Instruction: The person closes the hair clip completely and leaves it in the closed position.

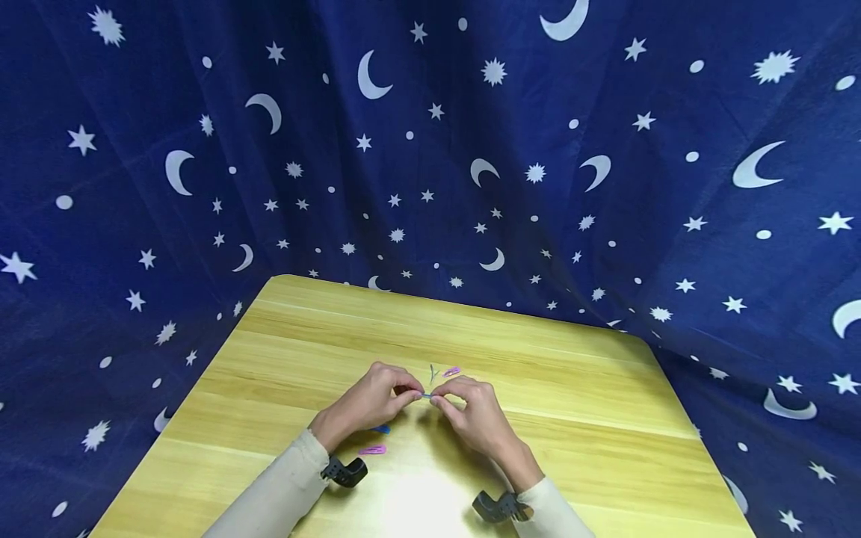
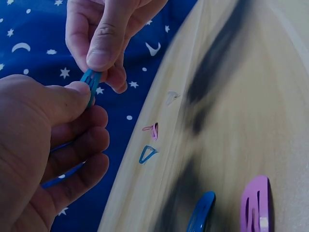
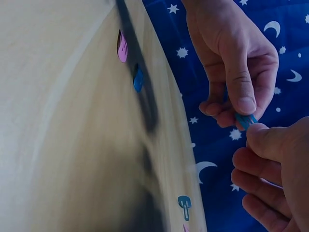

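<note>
Between both hands, raised over the wooden table, is a small teal-blue snap hair clip [image 1: 427,395]. My left hand [image 1: 374,396] pinches one end of it between thumb and index finger. Its other fingers curl loosely below in the left wrist view. The opposite end of the clip [image 3: 245,120] sits between the thumb and fingers of my right hand [image 1: 474,411]. Fingertips cover much of the clip. Close to the left wrist lie a blue snap clip [image 2: 201,212] and a pink-purple snap clip [image 2: 255,203], side by side on the table.
Beyond the hands, more clips lie on the wooden table [image 1: 572,388]: a pink one [image 1: 451,371] and a thin greyish-teal one [image 1: 433,371] next to it. A dark blue curtain [image 1: 430,164] with moons and stars hangs around the table's far and side edges.
</note>
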Demonstrator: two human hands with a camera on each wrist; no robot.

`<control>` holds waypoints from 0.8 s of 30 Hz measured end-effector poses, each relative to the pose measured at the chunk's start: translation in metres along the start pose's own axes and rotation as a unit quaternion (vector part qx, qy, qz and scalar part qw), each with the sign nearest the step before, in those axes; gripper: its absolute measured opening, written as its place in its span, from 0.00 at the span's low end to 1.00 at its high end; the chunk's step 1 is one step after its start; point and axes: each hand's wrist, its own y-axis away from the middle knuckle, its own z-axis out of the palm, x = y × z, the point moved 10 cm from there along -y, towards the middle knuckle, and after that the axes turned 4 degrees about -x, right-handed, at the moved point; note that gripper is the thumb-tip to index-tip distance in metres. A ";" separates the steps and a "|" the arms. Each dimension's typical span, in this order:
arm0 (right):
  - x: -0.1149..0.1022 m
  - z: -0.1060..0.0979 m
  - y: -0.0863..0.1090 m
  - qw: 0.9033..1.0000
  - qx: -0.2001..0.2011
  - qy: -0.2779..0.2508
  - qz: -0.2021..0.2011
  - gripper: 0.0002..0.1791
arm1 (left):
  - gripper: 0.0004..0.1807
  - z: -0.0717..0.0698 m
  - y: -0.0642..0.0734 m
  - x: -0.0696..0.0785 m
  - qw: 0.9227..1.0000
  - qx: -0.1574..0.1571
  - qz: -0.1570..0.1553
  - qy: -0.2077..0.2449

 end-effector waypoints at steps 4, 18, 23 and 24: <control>0.001 0.001 0.004 1.000 -0.002 -0.002 0.004 0.02 | 0.03 0.003 0.001 0.002 1.000 -0.008 0.011 0.001; -0.004 0.000 0.009 1.000 0.004 -0.011 0.011 0.04 | 0.03 0.006 0.006 0.007 1.000 0.002 0.021 -0.003; -0.006 -0.002 0.010 1.000 0.013 -0.008 0.006 0.04 | 0.03 0.006 0.007 0.009 1.000 0.011 0.016 0.003; -0.006 -0.002 0.010 1.000 0.014 -0.008 0.005 0.04 | 0.02 0.006 0.007 0.009 1.000 0.013 0.016 0.003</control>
